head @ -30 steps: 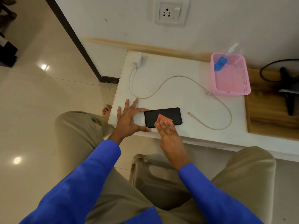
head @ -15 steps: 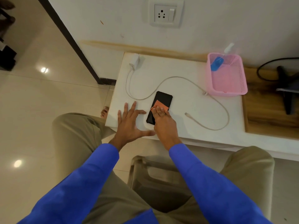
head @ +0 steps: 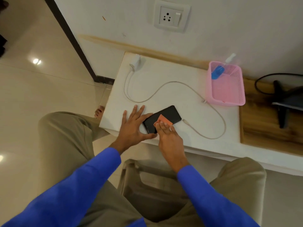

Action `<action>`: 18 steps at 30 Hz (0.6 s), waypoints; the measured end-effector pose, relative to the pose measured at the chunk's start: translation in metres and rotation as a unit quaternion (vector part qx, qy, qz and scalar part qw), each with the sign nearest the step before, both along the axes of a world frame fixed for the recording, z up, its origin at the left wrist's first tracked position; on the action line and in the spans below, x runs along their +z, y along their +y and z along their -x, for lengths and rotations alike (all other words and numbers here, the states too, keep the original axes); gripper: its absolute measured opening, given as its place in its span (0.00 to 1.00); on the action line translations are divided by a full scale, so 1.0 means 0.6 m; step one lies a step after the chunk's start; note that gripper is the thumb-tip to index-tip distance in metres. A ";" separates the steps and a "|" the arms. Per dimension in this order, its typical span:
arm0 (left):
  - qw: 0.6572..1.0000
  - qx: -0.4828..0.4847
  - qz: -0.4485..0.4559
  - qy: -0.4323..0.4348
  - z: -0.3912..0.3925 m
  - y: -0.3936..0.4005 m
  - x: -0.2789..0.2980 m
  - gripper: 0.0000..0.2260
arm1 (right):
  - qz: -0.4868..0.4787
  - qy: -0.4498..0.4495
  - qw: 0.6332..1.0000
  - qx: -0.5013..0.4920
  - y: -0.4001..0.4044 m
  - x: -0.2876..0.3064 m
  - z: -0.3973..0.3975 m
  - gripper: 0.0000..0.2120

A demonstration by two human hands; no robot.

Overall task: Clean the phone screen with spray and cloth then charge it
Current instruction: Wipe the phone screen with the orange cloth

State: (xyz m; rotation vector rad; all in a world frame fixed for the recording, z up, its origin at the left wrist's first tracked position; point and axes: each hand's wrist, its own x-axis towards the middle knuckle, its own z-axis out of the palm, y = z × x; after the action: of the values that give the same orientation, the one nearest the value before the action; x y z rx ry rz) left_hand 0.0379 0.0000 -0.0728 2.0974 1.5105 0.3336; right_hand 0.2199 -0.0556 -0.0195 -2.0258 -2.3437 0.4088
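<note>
A black phone [head: 170, 114] lies slanted on the white table [head: 164, 76] near its front edge. My left hand [head: 133, 126] rests flat beside it, thumb and forefinger bracing the phone's left end. My right hand [head: 168, 138] presses a small orange cloth [head: 164, 120] onto the screen with its fingertips. A white charger [head: 135, 63] sits at the back left of the table, its cable [head: 172, 83] looping to a free plug [head: 185, 120] just right of the phone. The blue spray bottle [head: 219, 71] leans in the pink basket [head: 227, 97].
A wall socket [head: 169, 17] is above the table. A wooden surface [head: 268, 125] to the right holds a black stand [head: 282, 102] and a black cable. My knees and a chair seat [head: 147, 185] are below the table edge.
The phone has swung on the table: level a second ago, then nearly end-on to me, now slanted with its right end further back. My right hand and cloth moved with it; the left hand stayed.
</note>
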 end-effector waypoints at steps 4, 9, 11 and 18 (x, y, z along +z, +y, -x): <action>1.000 -0.020 -0.012 -0.008 0.008 0.007 -0.007 0.44 | -0.031 0.019 0.999 0.011 0.021 -0.026 -0.025 0.34; 1.000 -0.016 -0.019 -0.006 0.003 0.006 -0.007 0.44 | -0.019 0.051 0.991 -0.120 0.097 -0.023 -0.033 0.28; 0.999 -0.012 -0.029 -0.022 0.004 0.008 -0.008 0.44 | -0.016 0.068 0.989 -0.132 0.084 -0.022 0.011 0.31; 0.999 -0.003 -0.031 -0.028 0.001 0.005 -0.008 0.44 | -0.053 0.047 0.997 0.027 0.055 -0.031 -0.044 0.34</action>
State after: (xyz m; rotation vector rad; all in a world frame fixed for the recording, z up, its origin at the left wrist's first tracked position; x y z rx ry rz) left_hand 0.0374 0.0029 -0.0776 2.1209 1.4786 0.4391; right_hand 0.2461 -0.0225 -0.0379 -1.8595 -2.3148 0.3637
